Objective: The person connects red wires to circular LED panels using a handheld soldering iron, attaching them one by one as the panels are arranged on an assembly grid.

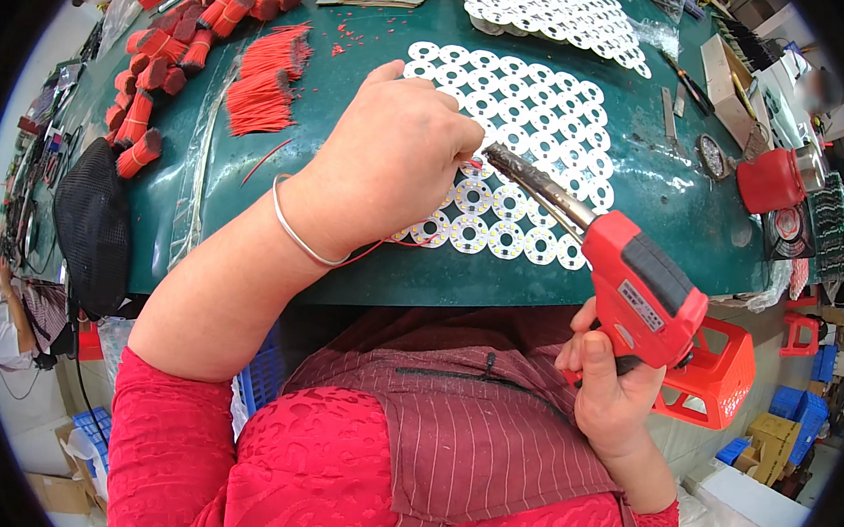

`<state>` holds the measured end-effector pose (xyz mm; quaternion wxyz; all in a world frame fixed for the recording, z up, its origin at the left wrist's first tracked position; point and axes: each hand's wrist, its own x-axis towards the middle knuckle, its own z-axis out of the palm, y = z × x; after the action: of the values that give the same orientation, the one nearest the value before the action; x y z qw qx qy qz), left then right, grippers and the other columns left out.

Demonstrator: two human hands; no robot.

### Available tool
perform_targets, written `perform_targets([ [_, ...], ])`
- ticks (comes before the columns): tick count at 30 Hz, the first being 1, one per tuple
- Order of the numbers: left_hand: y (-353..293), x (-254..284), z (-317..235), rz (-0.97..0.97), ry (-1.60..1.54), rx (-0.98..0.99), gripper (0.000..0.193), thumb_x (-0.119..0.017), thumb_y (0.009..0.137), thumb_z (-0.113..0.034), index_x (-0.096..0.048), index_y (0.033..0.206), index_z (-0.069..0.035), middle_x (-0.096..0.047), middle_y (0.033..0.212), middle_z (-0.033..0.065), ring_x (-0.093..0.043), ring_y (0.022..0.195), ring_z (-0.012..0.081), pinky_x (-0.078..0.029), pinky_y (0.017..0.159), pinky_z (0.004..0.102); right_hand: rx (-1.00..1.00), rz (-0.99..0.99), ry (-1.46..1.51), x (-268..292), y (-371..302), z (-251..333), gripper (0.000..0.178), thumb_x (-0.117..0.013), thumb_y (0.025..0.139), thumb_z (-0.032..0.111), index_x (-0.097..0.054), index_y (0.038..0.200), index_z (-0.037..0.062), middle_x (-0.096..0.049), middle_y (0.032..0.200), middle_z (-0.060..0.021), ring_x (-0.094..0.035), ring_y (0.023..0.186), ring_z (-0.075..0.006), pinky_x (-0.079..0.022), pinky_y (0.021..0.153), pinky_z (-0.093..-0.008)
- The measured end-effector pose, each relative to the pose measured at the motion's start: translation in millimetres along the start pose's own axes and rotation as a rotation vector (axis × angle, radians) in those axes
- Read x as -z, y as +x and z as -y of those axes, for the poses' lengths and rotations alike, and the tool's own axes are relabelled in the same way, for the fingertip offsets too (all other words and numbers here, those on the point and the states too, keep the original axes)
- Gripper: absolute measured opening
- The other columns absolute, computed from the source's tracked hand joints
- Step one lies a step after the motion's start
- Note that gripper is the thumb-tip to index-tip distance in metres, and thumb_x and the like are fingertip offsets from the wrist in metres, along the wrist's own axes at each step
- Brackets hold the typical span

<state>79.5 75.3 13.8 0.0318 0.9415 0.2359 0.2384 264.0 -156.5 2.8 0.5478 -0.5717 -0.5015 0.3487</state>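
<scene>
My left hand [395,151] reaches over a panel of round white LED boards [493,241], its thumb and fingers pinched on a red wire [474,164]. A thin red length shows below my wrist, lying over the near boards. My right hand [612,401] is wrapped round the handle of a red and black soldering gun [644,296]. Its dark metal tip points up and left and sits close beside my left fingertips, above the boards. Whether the tip touches a board cannot be made out. The fingertips hide part of the panel.
Cut red wires [263,90] lie in a pile left of the panel, beyond a stray wire [264,160]. Red wire bundles [140,135] line the left side, near a black mesh cap [93,224]. More board panels [553,16] are stacked behind. Tweezers [689,85] lie at right.
</scene>
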Motion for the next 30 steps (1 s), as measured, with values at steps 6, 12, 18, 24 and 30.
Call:
perform_targets([
  [6, -0.1, 0.0, 0.2, 0.038, 0.006, 0.025, 0.005, -0.071, 0.08, -0.009, -0.07, 0.075, -0.008, -0.061, 0.069, 0.0062, -0.062, 0.077, 0.0285, -0.045, 0.099, 0.0546, -0.001, -0.014, 0.012, -4.0, 4.1, 4.3, 0.024, -0.056, 0.102, 0.013, -0.05, 0.118, -0.0028, -0.059, 0.115, -0.0177, -0.053, 0.067, -0.0095, -0.055, 0.06, -0.0293],
  [12, -0.3, 0.6, 0.9, 0.048, -0.004, 0.041, 0.005, -0.069, 0.08, -0.007, -0.071, 0.075, -0.008, -0.062, 0.069, 0.0061, -0.063, 0.078, 0.0285, -0.045, 0.099, 0.0546, -0.009, -0.033, 0.054, -4.2, 7.0, 2.7, 0.041, -0.063, 0.096, 0.004, -0.047, 0.134, -0.0035, -0.066, 0.118, -0.0177, -0.063, 0.07, -0.0093, -0.053, 0.062, -0.0238],
  [18, 0.0, 0.6, 0.9, 0.049, -0.024, 0.048, 0.003, -0.069, 0.078, -0.007, -0.071, 0.075, -0.008, -0.062, 0.07, 0.0064, -0.063, 0.079, 0.0288, -0.045, 0.099, 0.0547, -0.024, 0.004, 0.009, -4.8, 7.8, 3.3, 0.029, -0.057, 0.102, 0.013, -0.049, 0.124, -0.0037, -0.06, 0.116, -0.0171, -0.054, 0.068, -0.009, -0.055, 0.061, -0.0291],
  [24, 0.1, 1.2, 0.8, 0.054, -0.027, 0.048, 0.002, -0.07, 0.078, -0.007, -0.07, 0.075, -0.008, -0.062, 0.071, 0.0067, -0.063, 0.08, 0.0288, -0.045, 0.098, 0.0541, -0.018, 0.011, -0.035, -2.1, 4.4, 0.5, 0.03, -0.058, 0.102, 0.015, -0.05, 0.123, -0.0046, -0.06, 0.107, -0.0142, -0.055, 0.068, -0.0093, -0.054, 0.061, -0.0286],
  [30, -0.7, 0.4, 1.9, 0.036, -0.035, 0.032, 0.003, -0.07, 0.077, -0.007, -0.07, 0.075, -0.008, -0.062, 0.071, 0.0067, -0.063, 0.078, 0.0288, -0.046, 0.096, 0.0533, 0.029, -0.054, 0.077, -2.3, 4.9, -2.0, 0.04, -0.06, 0.098, 0.004, -0.046, 0.134, -0.0028, -0.065, 0.119, -0.0208, -0.062, 0.069, -0.0103, -0.054, 0.06, -0.0247],
])
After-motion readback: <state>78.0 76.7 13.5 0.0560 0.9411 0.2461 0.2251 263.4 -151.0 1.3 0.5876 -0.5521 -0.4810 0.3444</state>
